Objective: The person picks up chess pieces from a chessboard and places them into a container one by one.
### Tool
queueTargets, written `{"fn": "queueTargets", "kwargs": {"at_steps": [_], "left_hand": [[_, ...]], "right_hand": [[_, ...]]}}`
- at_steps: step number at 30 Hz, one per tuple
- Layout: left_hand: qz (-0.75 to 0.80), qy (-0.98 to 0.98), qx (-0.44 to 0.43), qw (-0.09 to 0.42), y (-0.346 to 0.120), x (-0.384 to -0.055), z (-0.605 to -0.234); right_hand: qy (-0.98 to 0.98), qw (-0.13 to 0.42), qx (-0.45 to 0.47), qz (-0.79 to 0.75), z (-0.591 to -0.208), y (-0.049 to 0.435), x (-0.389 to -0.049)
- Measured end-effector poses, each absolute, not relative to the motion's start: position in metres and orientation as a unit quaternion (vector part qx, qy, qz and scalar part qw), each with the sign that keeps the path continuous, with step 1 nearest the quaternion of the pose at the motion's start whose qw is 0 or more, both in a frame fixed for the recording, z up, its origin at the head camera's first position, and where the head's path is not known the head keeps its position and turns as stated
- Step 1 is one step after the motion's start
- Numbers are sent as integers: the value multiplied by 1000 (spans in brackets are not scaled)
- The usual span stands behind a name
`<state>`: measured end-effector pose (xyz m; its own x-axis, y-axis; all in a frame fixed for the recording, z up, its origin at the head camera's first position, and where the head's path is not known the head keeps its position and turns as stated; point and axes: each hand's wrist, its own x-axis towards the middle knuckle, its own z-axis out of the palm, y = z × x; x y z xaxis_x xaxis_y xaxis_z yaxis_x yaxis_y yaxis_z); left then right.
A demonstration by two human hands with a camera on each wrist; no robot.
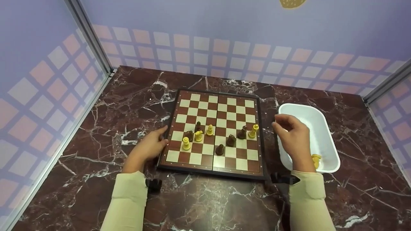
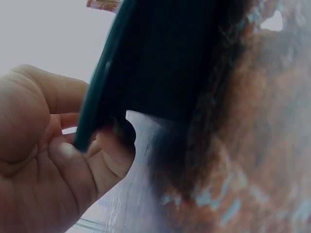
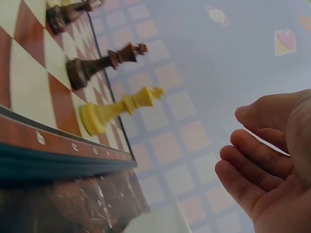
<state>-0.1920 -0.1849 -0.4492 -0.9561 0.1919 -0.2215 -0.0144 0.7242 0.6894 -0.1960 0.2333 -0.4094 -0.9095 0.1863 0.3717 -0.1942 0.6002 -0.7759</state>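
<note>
A folding chessboard (image 1: 196,158) lies opened out on the marble-look table. My left hand (image 1: 148,146) grips its left edge; in the left wrist view the fingers (image 2: 114,153) curl round the board's dark rim. Several yellow and dark brown pieces stand on the near half. Close to the right edge, a yellow king (image 1: 253,132) stands beside a dark king (image 1: 242,132). My right hand (image 1: 294,136) hovers at the left side of a white bin (image 1: 328,138), holding nothing, fingers loosely bent and thumb apart from them in the right wrist view.
A yellow piece (image 1: 316,160) lies inside the bin, partly behind the right wrist. Tiled-pattern walls (image 1: 221,61) with metal corner posts (image 1: 93,35) enclose the table (image 1: 109,141) at the back and sides. Black straps (image 1: 154,185) sit at both wrists.
</note>
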Motion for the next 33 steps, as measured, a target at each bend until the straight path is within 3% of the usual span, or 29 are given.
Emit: {"fn": "queueTargets", "kwargs": {"at_steps": [21,33], "left_hand": [[393,904,33,164,-186,-191,-449],[378,910,47,161,-188,-192,-450]], "right_hand": [[-898,95,40,428,-428,209,-201],[-912,87,45,399,-437,202,-203]]}}
